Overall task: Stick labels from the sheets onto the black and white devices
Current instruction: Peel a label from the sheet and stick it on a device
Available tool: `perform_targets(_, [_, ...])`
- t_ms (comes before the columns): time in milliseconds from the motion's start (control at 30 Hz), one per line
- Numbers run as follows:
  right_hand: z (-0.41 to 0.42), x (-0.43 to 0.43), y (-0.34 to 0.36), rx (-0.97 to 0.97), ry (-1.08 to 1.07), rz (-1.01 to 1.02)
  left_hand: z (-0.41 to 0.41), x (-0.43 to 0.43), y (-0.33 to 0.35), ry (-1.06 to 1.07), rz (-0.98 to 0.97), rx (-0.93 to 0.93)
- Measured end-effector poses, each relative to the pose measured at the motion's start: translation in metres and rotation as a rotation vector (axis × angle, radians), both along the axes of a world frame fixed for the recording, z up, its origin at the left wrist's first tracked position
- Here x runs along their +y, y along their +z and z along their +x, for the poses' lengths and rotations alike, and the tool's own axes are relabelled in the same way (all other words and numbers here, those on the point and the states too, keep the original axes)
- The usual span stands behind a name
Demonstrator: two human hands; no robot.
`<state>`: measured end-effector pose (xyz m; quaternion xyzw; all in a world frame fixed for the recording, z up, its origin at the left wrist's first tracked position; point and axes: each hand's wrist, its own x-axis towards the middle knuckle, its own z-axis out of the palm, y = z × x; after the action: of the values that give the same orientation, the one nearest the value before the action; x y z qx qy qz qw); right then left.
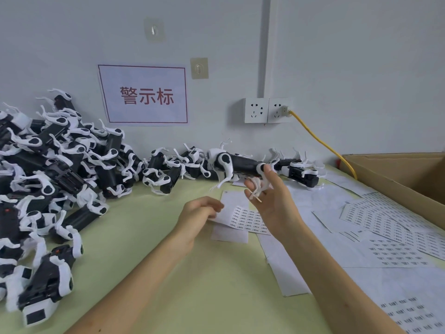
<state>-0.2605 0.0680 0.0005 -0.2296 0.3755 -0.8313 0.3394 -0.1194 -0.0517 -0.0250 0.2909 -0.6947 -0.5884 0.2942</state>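
Pale green table, with loose sheets of labels at near right. Farther in, the left hand pinches the edge of a label sheet with curled fingers. Just right, the right hand grips a raised black and white device by its white legs. A device heap fills the far left.

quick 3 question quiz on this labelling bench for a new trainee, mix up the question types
1. True or false: the right hand holds a black and white device raised off the table.
2. What does the left hand pinch? A) the edge of a label sheet B) a cardboard flap C) a pen
3. Fill in: the cable plugged into the wall socket is ____.
Key: 1 true; 2 A; 3 yellow
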Motion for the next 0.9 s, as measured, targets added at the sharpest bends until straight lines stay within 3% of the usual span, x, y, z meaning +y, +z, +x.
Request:
perform_targets(67, [-0.003,0.003,0.003,-0.050,0.045,-0.043,0.003,-0.007,0.002,0.015,0.201,0.079])
perform_targets(167, [-0.003,0.006,0.005,0.046,0.096,-0.038,0.008,-0.015,0.012,-0.160,0.455,0.232])
perform_targets(367, [0.002,0.002,0.003,0.338,0.013,0.201,0.006,-0.001,0.014,-0.499,0.338,0.196])
perform_targets(533, [0.004,0.002,0.002,0.397,-0.043,0.234,0.006,0.004,0.013,-0.470,0.292,0.174])
perform_targets(733, [0.001,0.000,0.003,0.517,-0.314,0.232,0.001,-0.004,0.018,-0.175,0.491,0.373])
perform_targets(900, [0.006,0.000,0.002,0.534,-0.049,0.249,0.004,-0.012,0.014,-0.159,0.356,0.361])
